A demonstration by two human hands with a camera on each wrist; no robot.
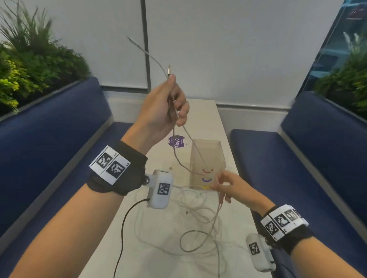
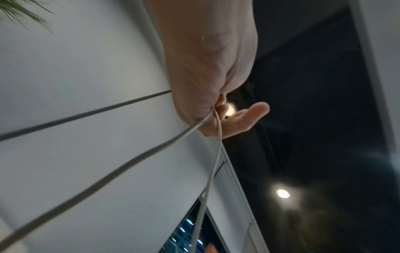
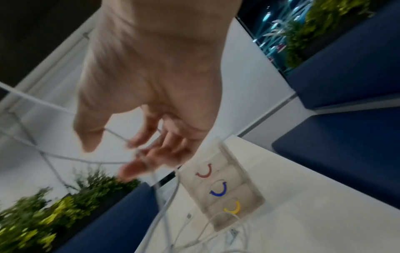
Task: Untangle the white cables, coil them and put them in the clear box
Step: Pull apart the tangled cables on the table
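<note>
A long, pale narrow surface (image 1: 202, 123) runs between two navy upholstered benches (image 1: 54, 122), with green planters (image 1: 29, 56) behind them and a white panelled wall beyond. On the surface a loose tangle of thin white cables (image 1: 198, 214) lies just before the clear plastic box (image 1: 207, 152) with red, blue and yellow arcs. The left hand (image 1: 166, 108), raised, has its grip clamped on two cable strands. The right hand (image 1: 226, 185), low beside the box, pinches a strand. Only the left wrist view shows dark ceiling lights (image 2: 283, 193); the right wrist view shows connector plugs (image 3: 232, 234) by the box.
</note>
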